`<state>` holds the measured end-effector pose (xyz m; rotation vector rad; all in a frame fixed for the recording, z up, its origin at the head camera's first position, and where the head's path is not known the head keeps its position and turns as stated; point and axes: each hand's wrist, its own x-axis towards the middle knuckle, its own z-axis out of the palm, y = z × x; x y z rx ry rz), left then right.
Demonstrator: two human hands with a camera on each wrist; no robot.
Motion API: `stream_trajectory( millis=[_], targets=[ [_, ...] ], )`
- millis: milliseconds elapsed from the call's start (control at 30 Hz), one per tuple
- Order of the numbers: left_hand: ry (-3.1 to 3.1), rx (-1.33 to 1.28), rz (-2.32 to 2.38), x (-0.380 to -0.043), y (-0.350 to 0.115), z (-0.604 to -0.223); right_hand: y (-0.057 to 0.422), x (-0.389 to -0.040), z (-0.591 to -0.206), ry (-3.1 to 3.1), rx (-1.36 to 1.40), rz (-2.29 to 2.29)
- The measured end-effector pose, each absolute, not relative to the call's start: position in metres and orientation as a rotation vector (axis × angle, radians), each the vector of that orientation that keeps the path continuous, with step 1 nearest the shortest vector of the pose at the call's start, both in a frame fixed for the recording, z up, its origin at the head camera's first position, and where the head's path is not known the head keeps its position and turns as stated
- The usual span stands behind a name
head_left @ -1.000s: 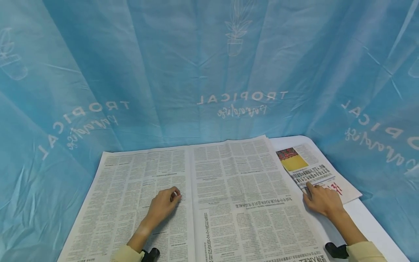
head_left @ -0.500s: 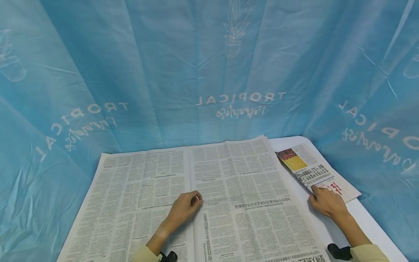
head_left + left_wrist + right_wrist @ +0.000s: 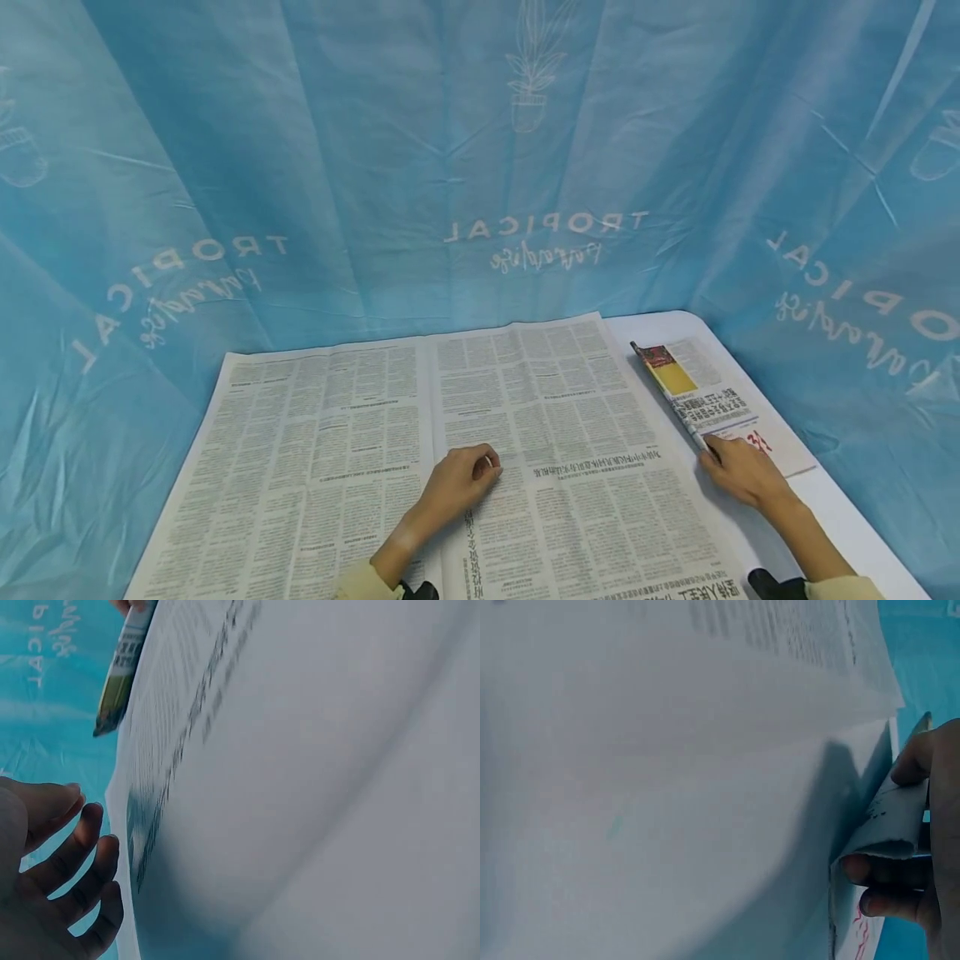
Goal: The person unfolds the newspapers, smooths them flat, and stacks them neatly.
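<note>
A folded newspaper with a yellow picture and red lettering lies at the right end of the white table. My right hand pinches its near left edge, which is lifted off the table. Thumb and fingers sit on either side of the curled paper in the right wrist view. A large newspaper is spread flat across the table. Over its middle fold hovers my left hand, fingers loosely curled around nothing; the left wrist view shows the same hand with its fingertips apart.
A blue curtain with white lettering hangs behind the table and along both sides. Bare white table shows along the right edge, and a narrow strip runs between the two newspapers.
My left hand has moved right, from the left page to the centre fold. My right hand has taken hold of the folded newspaper's edge and raised it, tilting its left side up.
</note>
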<state>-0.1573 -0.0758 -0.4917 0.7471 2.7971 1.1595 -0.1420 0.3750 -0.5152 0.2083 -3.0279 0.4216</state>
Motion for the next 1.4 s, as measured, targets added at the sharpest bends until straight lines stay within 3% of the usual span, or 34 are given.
stream_trajectory(
  millis=[400, 933, 1400],
  targets=[
    [2.711, 0.826, 1.23, -0.152, -0.055, -0.499, 0.321, -0.136, -0.515, -3.037, 0.231, 0.632],
    [2.685, 0.731, 1.185, -0.153, -0.049, -0.505, 0.257, -0.131, -0.521, -2.979, 0.422, 0.755],
    [2.487, 0.698, 1.42, -0.159, -0.052, -0.51, 0.233, -0.126, -0.529, -2.883, 0.519, 0.77]
  ],
)
